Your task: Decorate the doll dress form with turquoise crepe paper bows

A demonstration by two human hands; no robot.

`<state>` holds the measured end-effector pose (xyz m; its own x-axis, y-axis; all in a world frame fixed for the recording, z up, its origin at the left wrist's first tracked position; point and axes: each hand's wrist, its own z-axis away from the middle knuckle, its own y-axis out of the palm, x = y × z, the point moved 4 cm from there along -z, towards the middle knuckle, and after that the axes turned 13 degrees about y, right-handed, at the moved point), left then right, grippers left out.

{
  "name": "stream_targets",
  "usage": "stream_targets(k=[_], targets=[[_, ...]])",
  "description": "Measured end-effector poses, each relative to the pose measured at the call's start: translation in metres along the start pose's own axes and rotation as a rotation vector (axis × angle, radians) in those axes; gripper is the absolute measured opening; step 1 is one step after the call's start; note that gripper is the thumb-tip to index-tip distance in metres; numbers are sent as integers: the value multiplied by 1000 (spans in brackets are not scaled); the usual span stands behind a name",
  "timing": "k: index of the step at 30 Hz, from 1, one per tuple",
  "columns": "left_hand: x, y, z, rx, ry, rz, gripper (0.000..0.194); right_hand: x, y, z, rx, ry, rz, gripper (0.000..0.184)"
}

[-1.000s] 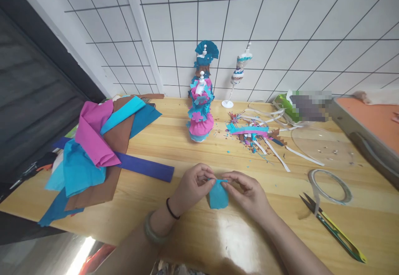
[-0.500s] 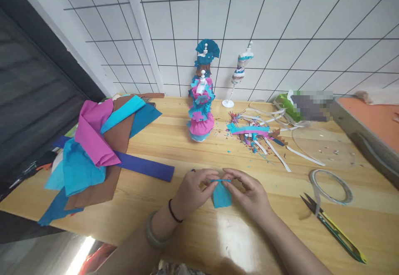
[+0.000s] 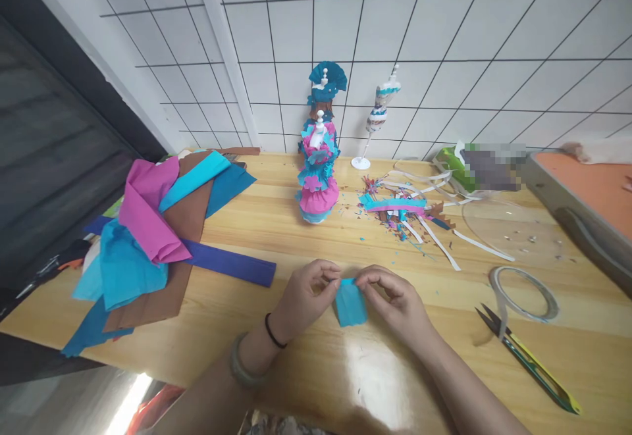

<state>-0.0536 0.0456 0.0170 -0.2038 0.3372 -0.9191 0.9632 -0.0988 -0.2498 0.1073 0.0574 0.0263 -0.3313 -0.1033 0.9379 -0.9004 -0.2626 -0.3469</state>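
Note:
A small teal piece of crepe paper (image 3: 350,302) is held just above the wooden table (image 3: 276,224). My left hand (image 3: 306,295) pinches its top left corner and my right hand (image 3: 395,298) pinches its top right corner, fingers curled. The paper hangs down between the two hands. A black hair band and a pale bangle sit on my left wrist.
A pile of pink, teal, brown and purple crepe sheets (image 3: 158,231) lies at the left. A paper-dressed mannequin (image 3: 316,178) stands mid-table, two more mannequins behind it. Paper scraps (image 3: 409,214), a tape roll (image 3: 524,293) and scissors (image 3: 528,359) lie at the right.
The hands moved closer together and the paper's top edge, stretched out thin before, now shows as a wider folded band; the piece hangs a little more squarely.

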Motion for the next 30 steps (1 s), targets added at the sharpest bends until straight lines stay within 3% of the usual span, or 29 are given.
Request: stream_targets(k=[6, 12, 30], targets=[[2, -1, -1, 28, -14, 47, 10, -2, 2, 0, 15, 42, -25, 16], [-5, 0, -4, 74, 109, 6, 15, -4, 4, -1, -19, 47, -26, 12], [5, -2, -5, 12, 20, -27, 10, -2, 1, -2, -40, -1, 63, 11]])
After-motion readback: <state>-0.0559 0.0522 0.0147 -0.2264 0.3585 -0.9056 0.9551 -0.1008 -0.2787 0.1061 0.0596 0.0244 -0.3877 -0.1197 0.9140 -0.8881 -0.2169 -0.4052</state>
